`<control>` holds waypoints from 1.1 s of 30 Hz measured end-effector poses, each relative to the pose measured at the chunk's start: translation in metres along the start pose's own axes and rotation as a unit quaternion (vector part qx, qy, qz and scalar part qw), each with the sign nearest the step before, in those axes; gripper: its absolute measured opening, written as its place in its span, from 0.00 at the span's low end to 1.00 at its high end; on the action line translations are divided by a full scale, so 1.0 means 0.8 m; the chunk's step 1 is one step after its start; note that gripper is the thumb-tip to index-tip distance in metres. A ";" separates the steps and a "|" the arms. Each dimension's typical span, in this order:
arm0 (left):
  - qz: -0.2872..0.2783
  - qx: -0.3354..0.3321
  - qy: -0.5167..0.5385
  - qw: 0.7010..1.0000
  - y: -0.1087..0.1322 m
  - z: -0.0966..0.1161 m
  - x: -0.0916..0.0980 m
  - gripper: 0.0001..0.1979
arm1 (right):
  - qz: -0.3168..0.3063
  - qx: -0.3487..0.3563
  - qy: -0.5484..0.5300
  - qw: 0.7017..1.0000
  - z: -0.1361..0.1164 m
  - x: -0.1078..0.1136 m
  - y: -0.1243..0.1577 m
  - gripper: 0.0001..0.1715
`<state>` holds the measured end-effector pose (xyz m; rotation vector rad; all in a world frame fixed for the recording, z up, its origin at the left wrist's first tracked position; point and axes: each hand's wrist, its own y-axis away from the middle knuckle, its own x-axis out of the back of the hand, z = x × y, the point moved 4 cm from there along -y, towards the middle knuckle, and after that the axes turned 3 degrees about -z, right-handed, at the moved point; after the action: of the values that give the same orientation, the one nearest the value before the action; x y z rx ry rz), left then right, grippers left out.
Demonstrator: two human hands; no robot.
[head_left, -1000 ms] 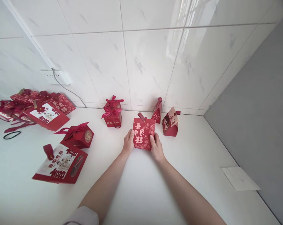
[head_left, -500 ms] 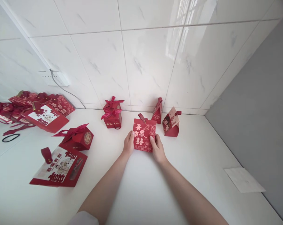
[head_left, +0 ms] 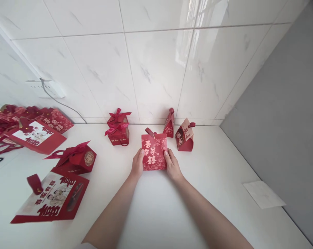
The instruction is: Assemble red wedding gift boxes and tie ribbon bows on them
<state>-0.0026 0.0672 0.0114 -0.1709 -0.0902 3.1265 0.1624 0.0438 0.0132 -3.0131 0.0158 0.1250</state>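
Note:
A red gift box (head_left: pixel 154 152) with pale Chinese characters, a floral print and a ribbon loop on top is held between both hands. My left hand (head_left: pixel 138 163) grips its left edge, thumb on the front. On the right edge, my right hand (head_left: pixel 173 165) is closed the same way; the fingers behind the box are hidden. Just behind stand a narrow red triangular box (head_left: pixel 169 125) and a pink-and-red box (head_left: pixel 185 136) with a cartoon print. Two red boxes with bows (head_left: pixel 119 133) stand farther left, against the wall.
At left lie a large red-and-white gift box (head_left: pixel 53 195), a red box with a ribbon (head_left: pixel 77 160) and a heap of red boxes (head_left: pixel 34 129). A cable (head_left: pixel 60 103) runs from a wall socket (head_left: pixel 45 89). A white plate (head_left: pixel 264 194) sits at right, by the grey panel.
The view has shifted, so most surroundings appear farther left. Both hands still hold the gift box, which now looks more upright and squarely front-facing.

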 end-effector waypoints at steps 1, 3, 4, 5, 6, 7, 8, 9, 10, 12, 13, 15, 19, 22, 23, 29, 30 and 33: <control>-0.002 0.006 0.008 1.000 0.000 -0.001 0.000 0.24 | -0.003 0.001 0.000 1.000 0.000 0.001 -0.001 0.21; 0.000 0.014 0.016 1.000 0.000 -0.003 -0.001 0.25 | 0.001 0.001 0.001 1.000 0.001 0.003 -0.003 0.21; 0.000 0.015 0.017 1.000 0.000 -0.003 -0.001 0.26 | 0.005 0.001 0.002 1.000 0.002 0.004 -0.004 0.21; 0.001 0.014 0.016 1.000 0.001 -0.003 -0.002 0.26 | 0.009 0.000 0.002 1.000 0.003 0.004 -0.004 0.21; 0.002 0.011 0.014 1.000 0.001 -0.002 -0.002 0.26 | 0.011 -0.001 0.002 1.000 0.004 0.004 -0.005 0.21; 0.003 0.008 0.011 1.000 0.001 -0.001 -0.002 0.26 | 0.012 -0.002 0.002 1.000 0.004 0.004 -0.005 0.21; 0.005 0.005 0.008 1.000 0.002 -0.001 -0.002 0.26 | 0.013 -0.002 0.001 1.000 0.005 0.004 -0.005 0.22; 0.007 0.004 0.006 1.000 0.002 0.000 -0.002 0.26 | 0.013 -0.003 0.000 1.000 0.005 0.004 -0.005 0.22; 0.007 0.005 0.005 1.000 0.002 0.000 -0.002 0.26 | 0.014 -0.003 -0.002 1.000 0.005 0.004 -0.005 0.22; 0.000 0.007 0.011 1.000 0.003 0.000 -0.003 0.26 | 0.014 -0.004 -0.007 1.000 0.004 0.003 -0.004 0.21; -0.006 0.007 0.018 1.000 0.003 0.001 -0.004 0.26 | 0.014 -0.006 -0.009 1.000 0.004 0.003 -0.004 0.21; -0.014 0.005 0.026 1.000 0.004 0.001 -0.006 0.26 | 0.013 -0.012 -0.011 1.000 0.003 0.004 -0.003 0.21; -0.003 -0.004 0.007 1.000 0.006 0.004 -0.007 0.26 | 0.018 -0.019 -0.011 1.000 0.001 0.004 -0.003 0.20; -0.005 -0.016 -0.006 1.000 0.008 0.007 -0.007 0.25 | 0.020 -0.021 -0.014 0.999 0.001 0.004 -0.002 0.20; -0.012 -0.023 -0.012 1.000 0.008 0.009 -0.008 0.25 | 0.020 -0.022 -0.015 0.999 0.000 0.005 -0.002 0.20; -0.040 -0.043 -0.072 0.996 0.012 0.013 -0.010 0.21 | 0.026 -0.022 -0.018 0.999 -0.001 0.005 -0.002 0.19; -0.037 -0.040 -0.076 0.996 0.012 0.013 -0.009 0.20 | 0.026 -0.022 -0.018 0.999 -0.001 0.005 -0.002 0.19; -0.031 -0.034 -0.080 0.996 0.011 0.010 -0.008 0.20 | 0.027 -0.021 -0.014 0.999 -0.001 0.006 -0.002 0.19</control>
<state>0.0032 0.0578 0.0199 0.0815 -0.1986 3.0716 0.1672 0.0455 0.0137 -3.0532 0.0918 0.1745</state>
